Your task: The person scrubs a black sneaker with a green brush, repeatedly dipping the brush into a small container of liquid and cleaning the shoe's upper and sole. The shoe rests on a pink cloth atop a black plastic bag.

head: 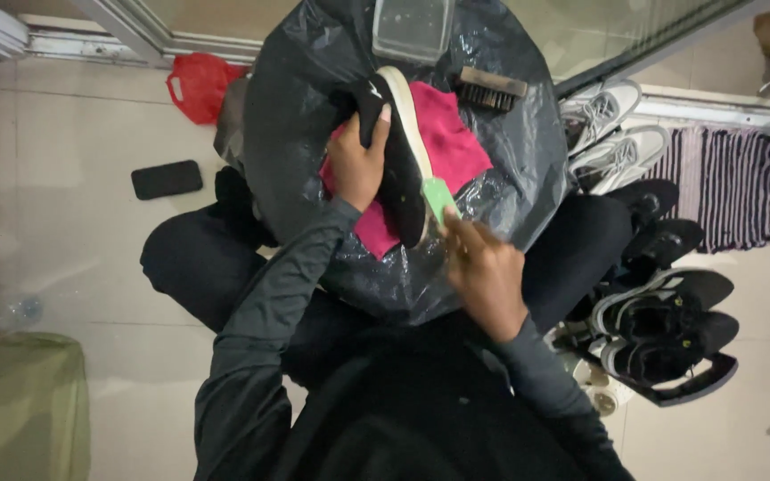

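Right hand (485, 272) pinching green sponge (438, 198); left hand (356, 160) gripping black shoe (398, 151), white rubber sole

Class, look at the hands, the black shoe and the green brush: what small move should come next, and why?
Probably a short stroke of the green brush along the pale sole edge. The right hand holds it at the heel end, while the left hand steadies the black shoe over the pink cloth.

Dark grey long sleeves, black trousers
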